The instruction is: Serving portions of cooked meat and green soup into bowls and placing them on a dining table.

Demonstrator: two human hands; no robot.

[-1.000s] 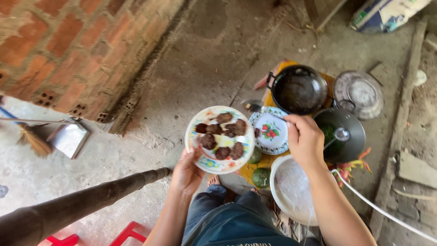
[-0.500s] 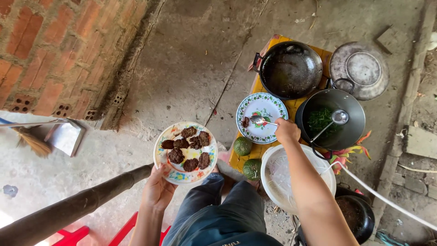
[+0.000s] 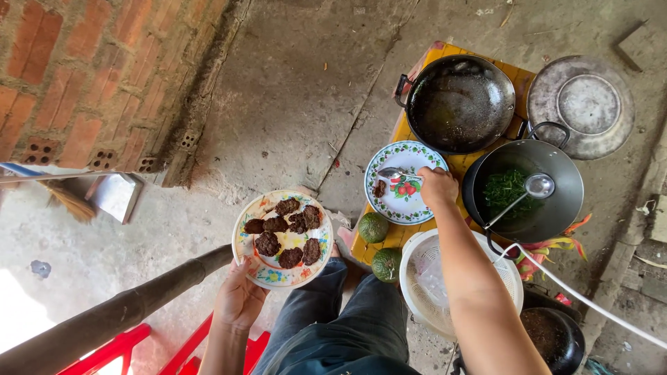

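We find the left hand (image 3: 240, 300) under the near rim of a flowered plate (image 3: 258, 271), its grip closed on that rim and holding the plate level above the concrete floor (image 3: 292, 90). The plate carries seven dark brown patties (image 3: 286, 232), lying flat and mostly touching one another, just beyond the fingers of that grip. The right hand (image 3: 436, 187) is closed in a pinch on the handle of a metal spoon (image 3: 394, 173); the spoon's bowl lies out to the left of that grip, over a second flowered plate (image 3: 401, 201) that rests on a low yellow counter (image 3: 455, 163). One dark patty (image 3: 379, 189) lies on this second plate, just below the spoon's bowl; whether the two touch we cannot tell. Beyond the right grip sits a black wok (image 3: 460, 104), and to its right a dark pot (image 3: 531, 191) holding chopped greens and a ladle (image 3: 528, 191), with a round metal lid (image 3: 582, 105) further out. Nearer the body than the right grip, a white colander (image 3: 427, 278) stands under the forearm, and two green round fruits (image 3: 379, 244) lie beside it at the counter's edge. To the far left of the left grip we note a brick wall (image 3: 83, 76) and a dark pole (image 3: 111, 319).
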